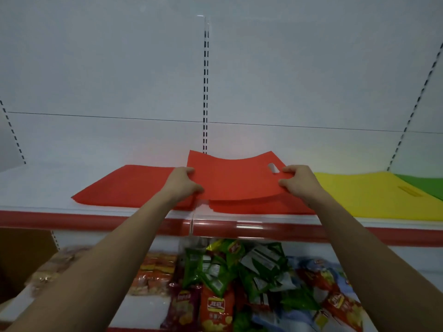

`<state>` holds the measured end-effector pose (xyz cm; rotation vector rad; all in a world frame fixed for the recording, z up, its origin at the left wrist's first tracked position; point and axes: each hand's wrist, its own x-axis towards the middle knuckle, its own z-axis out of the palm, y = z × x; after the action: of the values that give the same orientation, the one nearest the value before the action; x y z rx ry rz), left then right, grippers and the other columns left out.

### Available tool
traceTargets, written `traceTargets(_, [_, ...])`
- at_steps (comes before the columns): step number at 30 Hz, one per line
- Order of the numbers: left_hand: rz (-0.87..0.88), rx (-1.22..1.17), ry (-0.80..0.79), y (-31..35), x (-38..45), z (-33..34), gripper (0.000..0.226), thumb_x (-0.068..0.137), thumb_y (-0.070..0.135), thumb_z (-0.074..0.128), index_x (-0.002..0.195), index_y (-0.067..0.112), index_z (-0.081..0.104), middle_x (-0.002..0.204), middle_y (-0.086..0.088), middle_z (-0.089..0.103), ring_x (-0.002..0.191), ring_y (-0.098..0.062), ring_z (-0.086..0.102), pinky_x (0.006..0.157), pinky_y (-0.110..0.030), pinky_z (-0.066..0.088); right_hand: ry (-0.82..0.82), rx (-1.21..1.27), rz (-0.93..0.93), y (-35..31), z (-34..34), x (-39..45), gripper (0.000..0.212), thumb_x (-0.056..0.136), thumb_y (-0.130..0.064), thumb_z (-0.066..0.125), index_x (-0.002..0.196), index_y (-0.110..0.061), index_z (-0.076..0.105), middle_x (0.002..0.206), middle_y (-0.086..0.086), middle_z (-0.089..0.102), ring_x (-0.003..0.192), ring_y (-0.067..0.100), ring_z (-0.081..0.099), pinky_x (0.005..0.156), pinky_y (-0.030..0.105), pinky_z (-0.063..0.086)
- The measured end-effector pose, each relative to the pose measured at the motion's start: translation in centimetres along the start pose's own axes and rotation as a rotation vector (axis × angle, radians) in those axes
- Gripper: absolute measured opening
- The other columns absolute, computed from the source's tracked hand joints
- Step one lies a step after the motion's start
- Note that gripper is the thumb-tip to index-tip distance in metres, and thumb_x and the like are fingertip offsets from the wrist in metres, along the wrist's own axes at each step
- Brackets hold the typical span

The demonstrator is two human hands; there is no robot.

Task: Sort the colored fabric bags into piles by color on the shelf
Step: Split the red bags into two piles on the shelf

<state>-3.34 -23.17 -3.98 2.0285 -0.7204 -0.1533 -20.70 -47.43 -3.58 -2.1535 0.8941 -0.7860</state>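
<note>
While both hands (239, 182) grip a red bag (237, 178), snack packets' (215, 305) lettering seems unreadably blurred.

Almost nothing here is readable to you. The orange-red snack bag (217, 307) on the lower shelf carries a red logo panel and a line of characters beneath it, both too blurred to make out. The purple bag (182, 307) beside it and the green packets (211, 267) show print you cannot read.

Two red piles (124, 185), one yellow pile (369, 195), one green (426, 185).
</note>
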Motion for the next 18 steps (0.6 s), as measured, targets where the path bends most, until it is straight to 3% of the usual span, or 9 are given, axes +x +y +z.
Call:
traceTargets(3, [-0.02, 0.086, -0.001, 0.6, -0.5, 3.5, 0.065, 0.077, 0.003, 0.079, 0.136, -0.002, 0.052, 0.128, -0.013, 0.061, 0.106, -0.023, 0.06, 0.085, -0.024, 0.044, -0.003, -0.09, 0.031, 2.8, -1.3, -0.3, 0.048, 0.081, -0.008, 0.073, 0.128, -0.003, 0.061, 0.124, 0.013, 0.065, 0.112, 0.029, 0.061, 0.1, 0.036, 0.046])
traceTargets(6, [-0.006, 0.247, -0.009, 0.7, -0.6, 6.2, 0.056, 0.081, 0.018, 0.077, 0.13, 0.0, 0.056, 0.134, -0.015, 0.057, 0.124, -0.031, 0.052, 0.101, -0.032, 0.04, 0.001, -0.116, 0.067, 5.1, -1.6, -0.3, 0.047, 0.084, -0.012, 0.073, 0.128, -0.002, 0.061, 0.129, 0.016, 0.062, 0.119, 0.03, 0.058, 0.103, 0.036, 0.043])
traceTargets(9, [0.012, 0.397, -0.032, 0.6, -0.5, 7.9, 0.06, 0.086, 0.032, 0.071, 0.137, 0.008, 0.051, 0.143, -0.012, 0.049, 0.136, -0.033, 0.033, 0.108, -0.04, 0.033, 0.011, -0.171, 0.072, 6.8, -1.7, -0.4, 0.047, 0.086, -0.013, 0.071, 0.129, 0.0, 0.059, 0.132, 0.017, 0.06, 0.121, 0.032, 0.056, 0.104, 0.037, 0.042])
traceTargets(12, [0.039, 0.516, -0.047, 0.6, -0.2, 8.4, 0.066, 0.09, 0.042, 0.064, 0.145, 0.013, 0.043, 0.151, -0.007, 0.042, 0.14, -0.034, 0.026, 0.111, -0.043, 0.031, 0.006, -0.251, 0.045, 7.6, -2.1, -0.3, 0.046, 0.087, -0.015, 0.07, 0.129, 0.0, 0.059, 0.131, 0.018, 0.06, 0.122, 0.032, 0.055, 0.102, 0.036, 0.041])
traceTargets(18, [0.082, 0.67, -0.007, 0.3, -0.4, 8.2, 0.077, 0.092, 0.06, 0.051, 0.155, 0.024, 0.024, 0.164, 0.0, 0.012, 0.15, -0.032, 0.005, 0.118, -0.054, 0.017, 0.051, -0.346, 0.039, 7.6, -3.2, 0.2, 0.05, 0.09, -0.034, 0.061, 0.133, -0.01, 0.057, 0.132, 0.021, 0.053, 0.124, 0.04, 0.047, 0.1, 0.04, 0.04])
